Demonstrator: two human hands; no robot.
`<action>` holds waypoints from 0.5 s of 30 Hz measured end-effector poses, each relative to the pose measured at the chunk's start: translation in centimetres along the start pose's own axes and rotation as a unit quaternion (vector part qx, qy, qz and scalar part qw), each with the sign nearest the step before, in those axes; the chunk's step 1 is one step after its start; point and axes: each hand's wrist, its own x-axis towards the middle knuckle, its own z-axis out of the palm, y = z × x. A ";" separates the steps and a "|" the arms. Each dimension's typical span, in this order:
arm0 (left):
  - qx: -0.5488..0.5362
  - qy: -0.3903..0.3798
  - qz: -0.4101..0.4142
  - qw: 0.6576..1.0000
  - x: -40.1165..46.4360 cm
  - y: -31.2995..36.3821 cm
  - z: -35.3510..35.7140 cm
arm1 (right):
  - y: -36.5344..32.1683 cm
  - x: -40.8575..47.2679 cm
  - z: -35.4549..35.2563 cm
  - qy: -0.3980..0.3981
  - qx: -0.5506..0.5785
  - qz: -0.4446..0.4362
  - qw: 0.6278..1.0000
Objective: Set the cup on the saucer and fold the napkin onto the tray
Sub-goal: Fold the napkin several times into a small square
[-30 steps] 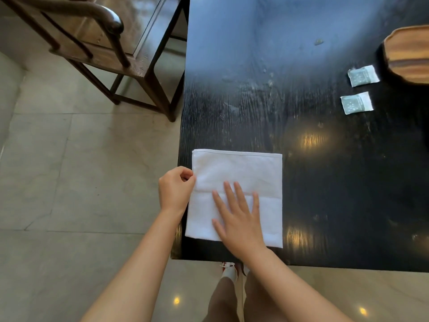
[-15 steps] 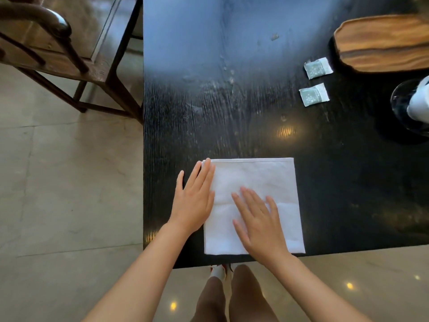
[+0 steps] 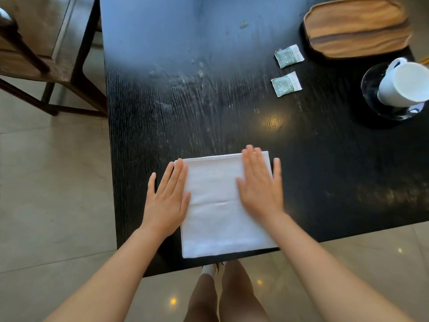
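Napkin (image 3: 222, 205) plain white. Table (image 3: 209, 101) black, wood-grained. Tray (image 3: 357, 26) brown with darker streak. Two packets (image 3: 289, 55) – pale green, white-dotted. Cup (image 3: 404, 84) white – saucer (image 3: 371, 89) dark, glassy.

- Your left hand (image 3: 166, 201), a second ago curled and pinching the left edge of the napkin (image 3: 218, 205), now lies flat with straight fingers along that edge.
- Your right hand (image 3: 261, 184) has slid from the napkin's lower middle to its upper right corner, flat, little finger off the cloth on the counter (image 3: 185, 101).
- The view has swung right: the cup (image 3: 405, 86) on its saucer (image 3: 371, 89) now shows whole at the right of the frame.
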 end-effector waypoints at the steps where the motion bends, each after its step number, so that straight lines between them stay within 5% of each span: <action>1: 0.000 0.001 -0.001 1.000 0.0 0.0 -0.1 | 1.6 -0.2 -0.5 0.001 -0.021 0.028 0.999; 7: -0.004 0.005 -0.005 1.000 -0.1 0.1 0.0 | 2.3 -1.3 -1.8 0.024 -0.046 0.082 0.995; 12: -0.001 0.011 0.005 1.000 0.0 0.1 0.0 | -3.0 -6.9 0.4 0.006 -0.023 -0.096 0.995; 15: 0.006 0.010 0.007 1.000 -0.1 -0.2 0.1 | 0.1 -8.6 1.1 -0.026 -0.036 -0.079 0.996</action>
